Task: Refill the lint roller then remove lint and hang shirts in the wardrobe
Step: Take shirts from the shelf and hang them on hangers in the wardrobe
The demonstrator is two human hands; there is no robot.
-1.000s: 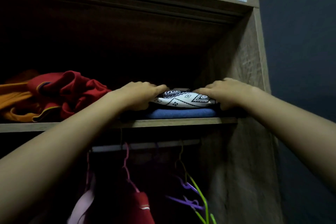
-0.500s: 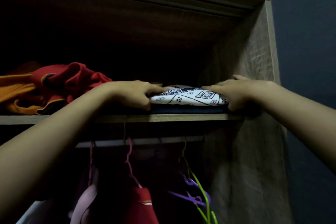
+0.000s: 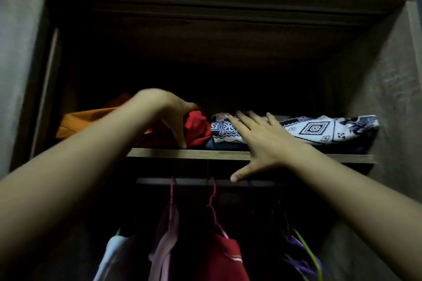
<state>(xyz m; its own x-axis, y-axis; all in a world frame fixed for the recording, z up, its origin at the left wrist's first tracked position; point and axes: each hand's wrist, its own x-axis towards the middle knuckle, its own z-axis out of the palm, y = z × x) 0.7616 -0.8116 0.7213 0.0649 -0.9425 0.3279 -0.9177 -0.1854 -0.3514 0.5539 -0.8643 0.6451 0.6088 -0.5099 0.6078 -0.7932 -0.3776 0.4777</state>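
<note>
my grip on patterned shirt (image 3: pixel 319 130) dropped | right hand (image 3: pixel 267 143) spread flat atop | left hand (image 3: pixel 166 114) on red garment (image 3: pixel 196 125), grip unclear | not hung

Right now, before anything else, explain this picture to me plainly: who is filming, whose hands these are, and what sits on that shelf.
There is no machine here. A person wears a camera on the head, so the single view looks out over both arms into an open wardrobe. The left hand arches over a red garment on the shelf; whether its fingers grip the cloth is unclear. The right hand lies flat, fingers spread, on a folded black-and-white patterned cloth, which sits on something dark blue. An orange garment lies further left. Below the shelf, clothes hang from a rail.
</note>
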